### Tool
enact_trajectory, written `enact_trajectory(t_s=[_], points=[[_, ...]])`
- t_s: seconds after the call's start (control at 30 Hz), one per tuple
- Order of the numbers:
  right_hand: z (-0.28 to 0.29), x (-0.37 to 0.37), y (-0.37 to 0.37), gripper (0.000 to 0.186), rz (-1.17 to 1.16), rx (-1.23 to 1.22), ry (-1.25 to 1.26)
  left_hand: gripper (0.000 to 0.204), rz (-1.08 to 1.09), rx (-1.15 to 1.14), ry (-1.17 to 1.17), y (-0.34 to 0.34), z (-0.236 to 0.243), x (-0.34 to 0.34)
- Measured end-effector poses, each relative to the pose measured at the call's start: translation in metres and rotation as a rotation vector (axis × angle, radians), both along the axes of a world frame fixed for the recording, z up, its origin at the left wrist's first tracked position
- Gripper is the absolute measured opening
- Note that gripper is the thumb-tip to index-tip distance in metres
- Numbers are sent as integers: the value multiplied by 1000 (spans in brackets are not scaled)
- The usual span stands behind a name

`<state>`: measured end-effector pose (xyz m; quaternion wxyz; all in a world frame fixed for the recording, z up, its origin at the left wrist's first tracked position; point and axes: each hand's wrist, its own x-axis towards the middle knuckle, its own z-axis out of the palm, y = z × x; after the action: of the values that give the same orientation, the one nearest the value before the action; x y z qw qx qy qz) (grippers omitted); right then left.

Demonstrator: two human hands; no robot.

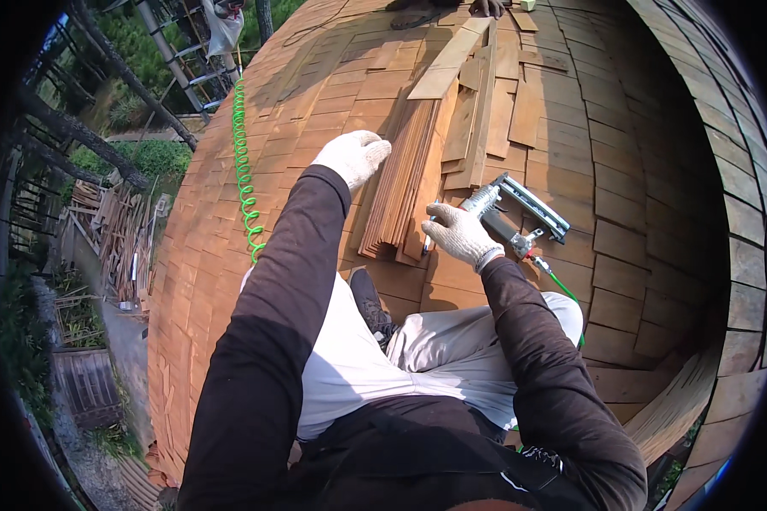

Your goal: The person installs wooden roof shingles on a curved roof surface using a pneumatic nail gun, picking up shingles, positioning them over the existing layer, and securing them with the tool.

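Observation:
My left hand (352,157), in a white knit glove, is curled closed just left of a long stack (398,187) of reddish wooden boards; its underside is hidden. My gloved right hand (458,234) has its fingers bent but apart, over the stack's near right end. A thin pale object (428,245) shows just behind it, not clearly held. A silver and grey nail gun (528,213) lies right of that hand, with a green hose (555,279). Lighter loose boards (439,72) lie on and beside the stack's far end.
I sit on a curved shingled roof (307,102). A coiled green hose (243,153) runs along the left, near a ladder (183,68) and a drop to ground with a timber pile (106,238). Another person's hand (485,7) shows at the far end. A shingled edge (732,213) curves along the right.

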<state>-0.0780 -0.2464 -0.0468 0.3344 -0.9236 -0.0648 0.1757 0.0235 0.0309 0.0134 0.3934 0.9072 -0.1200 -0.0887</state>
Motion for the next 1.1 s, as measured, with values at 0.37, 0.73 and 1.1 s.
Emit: enact_trajectory(t_s=[0.37, 0.73, 1.1], points=[[-14, 74, -67, 48, 64, -175, -558, 34, -208, 63, -63, -30, -21, 1], [23, 1, 14, 21, -626, 1129, 383, 38, 122, -532, 669, -67, -24, 1], [59, -111, 63, 29, -313, 866, 341, 42, 16, -1152, 618, -32, -15, 2]])
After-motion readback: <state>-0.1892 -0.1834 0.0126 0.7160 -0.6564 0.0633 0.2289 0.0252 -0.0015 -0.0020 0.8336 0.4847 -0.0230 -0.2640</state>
